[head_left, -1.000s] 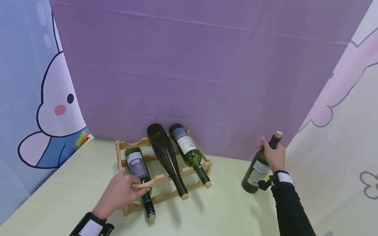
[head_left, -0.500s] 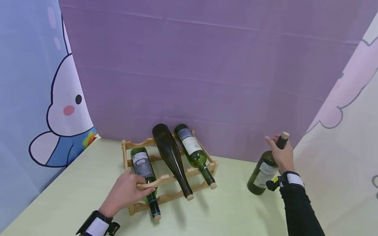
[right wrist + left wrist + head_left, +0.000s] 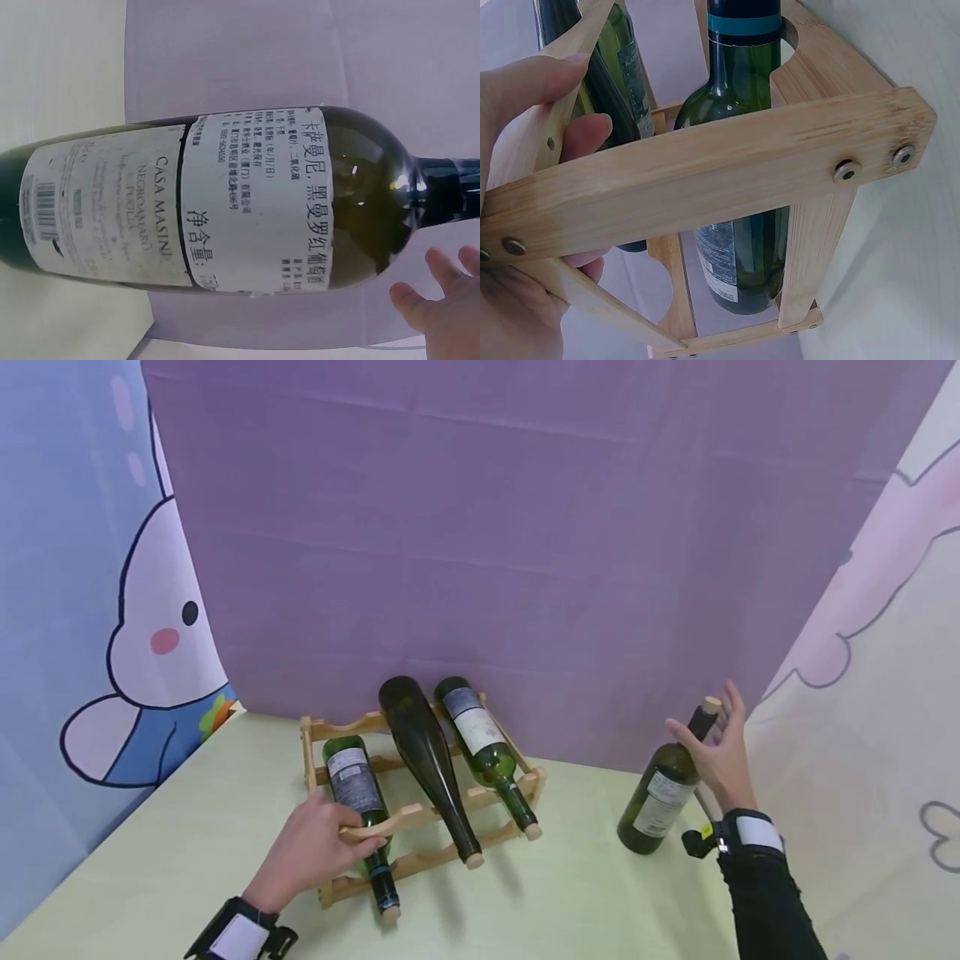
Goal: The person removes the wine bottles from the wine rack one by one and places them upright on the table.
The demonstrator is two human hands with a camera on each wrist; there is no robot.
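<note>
My left hand (image 3: 311,847) grips the near upper rail at the left end of a wooden wine rack (image 3: 415,817), thumb and fingers around the wood in the left wrist view. Three corked bottles lie in the rack, necks toward me: a labelled green bottle (image 3: 356,781) at left, a dark unlabelled bottle (image 3: 423,747) in the middle, and another labelled green bottle (image 3: 480,731) at right. Apart from the rack, a dark green wine bottle (image 3: 660,797) stands upright on the table. Beside its neck is my right hand (image 3: 720,760), fingers extended and thumb spread, not wrapped around the glass.
The pale green table (image 3: 555,893) carries both rack and standing bottle. A purple backdrop (image 3: 525,568) rises right behind them. Printed cartoon walls (image 3: 67,610) flank the table. Bottle necks project past the rack's near side.
My right hand has let go of the standing bottle's neck, its fingers spreading and the hand shifting slightly right. The bottle stays in place, and the left hand keeps its grip on the rack.
</note>
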